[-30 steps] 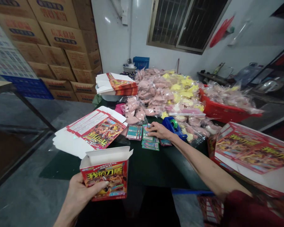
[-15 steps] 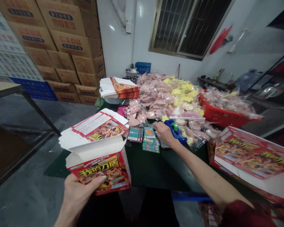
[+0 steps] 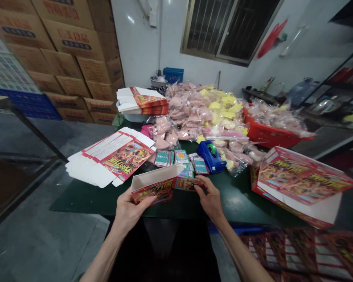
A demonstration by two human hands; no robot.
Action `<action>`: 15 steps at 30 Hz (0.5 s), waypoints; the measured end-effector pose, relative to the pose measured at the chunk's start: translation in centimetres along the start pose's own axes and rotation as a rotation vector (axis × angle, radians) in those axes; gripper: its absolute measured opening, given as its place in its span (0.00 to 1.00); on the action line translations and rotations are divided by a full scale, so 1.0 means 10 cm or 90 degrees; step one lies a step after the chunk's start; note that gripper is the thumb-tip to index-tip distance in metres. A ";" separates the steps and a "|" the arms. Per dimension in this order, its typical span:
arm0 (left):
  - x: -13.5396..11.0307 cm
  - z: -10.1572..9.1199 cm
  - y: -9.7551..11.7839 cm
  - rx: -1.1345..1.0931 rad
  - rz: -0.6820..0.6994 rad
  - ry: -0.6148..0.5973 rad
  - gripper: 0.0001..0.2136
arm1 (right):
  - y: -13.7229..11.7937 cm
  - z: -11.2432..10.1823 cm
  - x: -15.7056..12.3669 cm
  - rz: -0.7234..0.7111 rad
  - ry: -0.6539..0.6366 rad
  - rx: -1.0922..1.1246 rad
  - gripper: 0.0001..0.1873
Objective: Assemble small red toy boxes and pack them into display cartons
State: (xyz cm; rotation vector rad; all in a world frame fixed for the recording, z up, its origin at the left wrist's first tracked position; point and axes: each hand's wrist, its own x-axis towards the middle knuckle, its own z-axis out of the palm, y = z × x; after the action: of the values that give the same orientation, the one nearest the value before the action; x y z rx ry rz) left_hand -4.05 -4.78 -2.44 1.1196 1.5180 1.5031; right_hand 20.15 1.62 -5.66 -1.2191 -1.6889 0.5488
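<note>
Carefully, my left hand [image 3: 132,211] grips the open box [image 3: 149,192]; my right hand [image 3: 210,197] touches the cards [image 3: 188,183] just beside it, hold unclear. A hard squeeze could crush the box's thin walls.

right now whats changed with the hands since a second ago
The left hand has carried the open red carton forward over the table, and the right hand has come back from the cards, its fingers on a red printed sheet. The blue tape dispenser and flat carton blank stayed put.
</note>
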 end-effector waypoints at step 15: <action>-0.08 0.03 0.07 0.071 0.079 -0.187 0.16 | -1.34 -0.53 0.19 -0.483 -0.019 -0.064 0.29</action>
State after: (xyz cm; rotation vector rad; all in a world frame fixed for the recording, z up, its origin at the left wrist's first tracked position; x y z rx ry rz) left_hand -3.38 -5.45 -1.82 1.4532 1.3632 1.2783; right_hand 18.34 -2.95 8.06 -0.5511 -2.0485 0.0136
